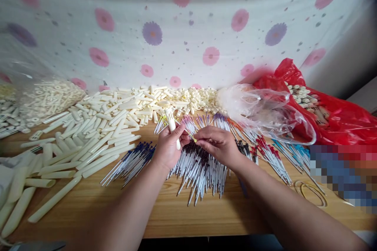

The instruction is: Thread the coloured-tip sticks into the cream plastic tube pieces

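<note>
Two bare hands are shown above a wooden table (182, 223). One cream slotted tube (171, 123), nearly upright, is gripped by the closed fingers of the left hand (168, 147). One yellow-tipped rod (194, 140) is pinched between thumb and fingers of the right hand (219, 145). Dark-headed rods (203, 172) are spread below; blue-headed rods (137, 159) are laid to the left, red-headed rods (273, 159) to the right. Loose cream tubes (97, 141) are heaped beyond.

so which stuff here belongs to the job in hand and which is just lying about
Likely in the job:
cream tube in left hand
yellow-tipped stick in right hand
loose cream tubes
dark-tipped sticks

Probably lying about:
thin bands
red bag
clear bag
</note>
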Available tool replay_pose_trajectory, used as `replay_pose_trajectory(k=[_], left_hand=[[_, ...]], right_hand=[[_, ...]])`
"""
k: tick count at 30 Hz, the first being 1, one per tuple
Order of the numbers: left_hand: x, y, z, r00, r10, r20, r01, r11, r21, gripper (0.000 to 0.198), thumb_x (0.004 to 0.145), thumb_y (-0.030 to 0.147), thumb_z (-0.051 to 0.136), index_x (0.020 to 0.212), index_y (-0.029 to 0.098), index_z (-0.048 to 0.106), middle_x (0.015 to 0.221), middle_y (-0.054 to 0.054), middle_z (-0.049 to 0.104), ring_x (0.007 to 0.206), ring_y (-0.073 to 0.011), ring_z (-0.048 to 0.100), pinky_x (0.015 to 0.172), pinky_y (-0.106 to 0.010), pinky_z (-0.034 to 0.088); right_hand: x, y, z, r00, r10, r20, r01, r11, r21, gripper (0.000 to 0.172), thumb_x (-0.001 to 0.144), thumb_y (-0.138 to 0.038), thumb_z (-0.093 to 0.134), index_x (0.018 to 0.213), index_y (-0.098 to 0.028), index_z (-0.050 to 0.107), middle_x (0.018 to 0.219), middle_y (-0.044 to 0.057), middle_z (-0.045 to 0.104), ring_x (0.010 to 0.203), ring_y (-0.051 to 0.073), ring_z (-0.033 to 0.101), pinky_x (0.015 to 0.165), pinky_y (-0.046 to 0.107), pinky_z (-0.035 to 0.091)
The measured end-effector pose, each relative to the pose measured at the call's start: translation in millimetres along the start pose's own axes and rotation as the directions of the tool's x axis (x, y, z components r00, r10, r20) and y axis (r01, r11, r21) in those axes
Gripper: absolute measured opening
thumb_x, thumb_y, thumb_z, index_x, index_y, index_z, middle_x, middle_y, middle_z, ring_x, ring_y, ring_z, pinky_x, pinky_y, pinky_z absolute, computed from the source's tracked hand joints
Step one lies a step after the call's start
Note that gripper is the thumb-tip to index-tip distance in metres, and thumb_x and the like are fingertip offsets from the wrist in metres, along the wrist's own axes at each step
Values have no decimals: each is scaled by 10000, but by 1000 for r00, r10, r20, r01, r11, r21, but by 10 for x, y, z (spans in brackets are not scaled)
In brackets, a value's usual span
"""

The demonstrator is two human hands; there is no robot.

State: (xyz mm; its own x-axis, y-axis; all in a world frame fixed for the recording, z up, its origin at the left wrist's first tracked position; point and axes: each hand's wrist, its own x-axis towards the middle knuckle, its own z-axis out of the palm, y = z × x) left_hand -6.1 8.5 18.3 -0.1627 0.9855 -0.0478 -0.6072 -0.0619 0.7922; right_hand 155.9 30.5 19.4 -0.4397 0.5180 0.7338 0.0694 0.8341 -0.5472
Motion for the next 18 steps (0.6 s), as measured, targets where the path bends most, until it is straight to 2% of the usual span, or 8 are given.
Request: replay_pose_trajectory(k=[4,6,7,9,11,13,14,18], left_hand=[[-19,9,8,999,-16,45,16,1000,16,295,613,231,792,737,151,536,581,46,588,484,-63,548,489,-170,458],[-30,2,-15,994,-24,110,15,996,88,271,654,290,764,753,157,549,565,44,574,470,-67,522,466,-174,422],[-36,-3,-34,988,-16,153,-7,989,147,256,682,323,740,769,161,562,532,53,543,443,-63,485,442,-171,384],[-45,-10,-80,967,40,251,-116,948,296,240,724,375,697,793,168,598,492,67,479,424,-59,411,428,-176,321],[-51,-7,-123,931,118,346,-271,857,438,239,725,398,691,773,172,627,540,53,489,483,-70,411,484,-197,332],[-51,6,-148,882,159,443,-400,751,526,244,723,409,688,724,172,630,635,27,530,584,-95,450,578,-226,365],[-47,13,-154,855,160,493,-448,706,548,242,735,410,675,712,175,626,666,19,536,622,-108,460,615,-240,372],[-20,30,-150,748,172,641,-591,612,525,174,798,365,617,748,199,634,720,-3,533,705,-146,489,710,-284,392]], right_hand=[[-36,-5,13,966,-258,11,254,940,-228,184,806,-151,624,987,-178,650,889,79,681,813,152,646,690,299,561],[-24,-65,-17,949,-315,-15,295,902,-314,205,798,-117,613,991,-183,635,882,70,679,793,155,644,670,305,559],[-7,-123,-48,946,-314,-80,273,905,-325,208,800,-100,596,985,-189,627,873,63,677,792,156,644,673,311,558],[41,-294,-143,910,-264,-321,185,949,-255,209,811,-71,547,959,-202,614,855,45,670,794,159,649,686,328,563],[78,-512,-266,800,-176,-573,132,984,-119,212,822,-51,505,917,-209,609,827,28,659,781,163,657,681,344,572],[78,-722,-395,731,-164,-662,141,986,-87,199,811,-41,511,871,-203,611,773,13,646,737,171,662,652,353,579],[62,-808,-453,745,-184,-641,145,983,-114,204,794,-31,526,865,-202,611,737,5,636,725,174,663,649,351,580],[-26,-985,-585,946,-172,-275,103,963,-248,224,743,-39,553,872,-213,611,667,15,638,715,166,673,618,279,568]])
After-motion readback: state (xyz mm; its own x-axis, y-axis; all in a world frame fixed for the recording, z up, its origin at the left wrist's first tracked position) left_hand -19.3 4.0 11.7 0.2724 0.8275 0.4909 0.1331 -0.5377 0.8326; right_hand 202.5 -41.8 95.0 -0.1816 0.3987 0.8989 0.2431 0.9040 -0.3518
